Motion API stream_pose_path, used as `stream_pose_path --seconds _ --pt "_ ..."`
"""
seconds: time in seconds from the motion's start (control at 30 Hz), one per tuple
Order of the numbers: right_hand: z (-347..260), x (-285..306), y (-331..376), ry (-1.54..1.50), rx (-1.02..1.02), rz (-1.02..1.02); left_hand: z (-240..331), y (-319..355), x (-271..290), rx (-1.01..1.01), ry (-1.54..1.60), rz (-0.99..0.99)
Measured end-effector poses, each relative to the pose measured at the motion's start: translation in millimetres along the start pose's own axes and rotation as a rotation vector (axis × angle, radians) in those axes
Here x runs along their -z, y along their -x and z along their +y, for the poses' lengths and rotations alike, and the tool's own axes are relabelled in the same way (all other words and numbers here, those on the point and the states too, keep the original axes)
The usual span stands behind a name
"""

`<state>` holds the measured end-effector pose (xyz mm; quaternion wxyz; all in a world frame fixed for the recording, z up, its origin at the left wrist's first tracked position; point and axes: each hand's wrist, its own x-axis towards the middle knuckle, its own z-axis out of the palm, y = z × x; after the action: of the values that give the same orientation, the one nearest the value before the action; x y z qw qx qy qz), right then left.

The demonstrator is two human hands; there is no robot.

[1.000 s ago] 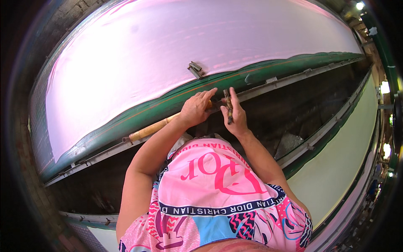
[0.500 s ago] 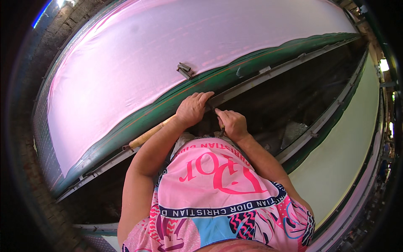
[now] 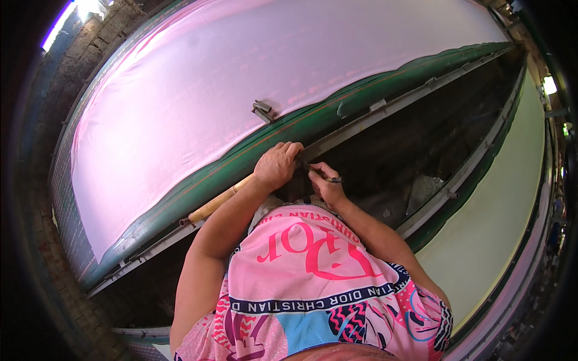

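My left hand [image 3: 277,164] is closed at the grey metal rail [image 3: 352,128] along the table's near edge, with its fingers curled down. What lies under those fingers is hidden. Close beside it, my right hand [image 3: 329,186] pinches a slim dark tool [image 3: 337,180], whose dark end sticks out past the fingers; its exact kind is unclear. Below my left forearm, a bamboo pole [image 3: 220,201] lies along the rail. Several short grey metal pieces [image 3: 262,112] rest on the pale pink fabric [image 3: 198,102] spread over the green table edge [image 3: 313,120].
A dark gap [image 3: 385,162] runs between this table and a second one with pale yellow-green fabric [image 3: 481,234] at the right. A crumpled clear sheet [image 3: 424,189] sits in the gap. A brick wall [image 3: 84,60] stands at the far left.
My right hand has turned and opened up its grip somewhat, and the tool's dark end now shows to its right. My left hand has shifted slightly toward me, its fingers more curled.
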<state>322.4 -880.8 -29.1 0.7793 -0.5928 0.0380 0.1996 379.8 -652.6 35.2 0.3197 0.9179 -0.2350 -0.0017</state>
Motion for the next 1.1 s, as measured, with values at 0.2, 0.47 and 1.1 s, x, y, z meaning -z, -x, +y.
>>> stream_pose_path --seconds 0.2,0.47,1.1 --pt "-28.3 0.6 10.6 -0.525 -0.428 -0.039 -6.9 0.9 -0.9 -0.008 0.050 0.009" --pt "-64.5 -10.0 33.1 1.091 0.467 0.098 -11.7 -2.4 -4.1 -0.029 -0.003 -0.029" --pt "-66.3 -41.1 26.5 1.626 0.559 0.200 -17.7 -8.5 -11.5 0.003 0.059 -0.075"
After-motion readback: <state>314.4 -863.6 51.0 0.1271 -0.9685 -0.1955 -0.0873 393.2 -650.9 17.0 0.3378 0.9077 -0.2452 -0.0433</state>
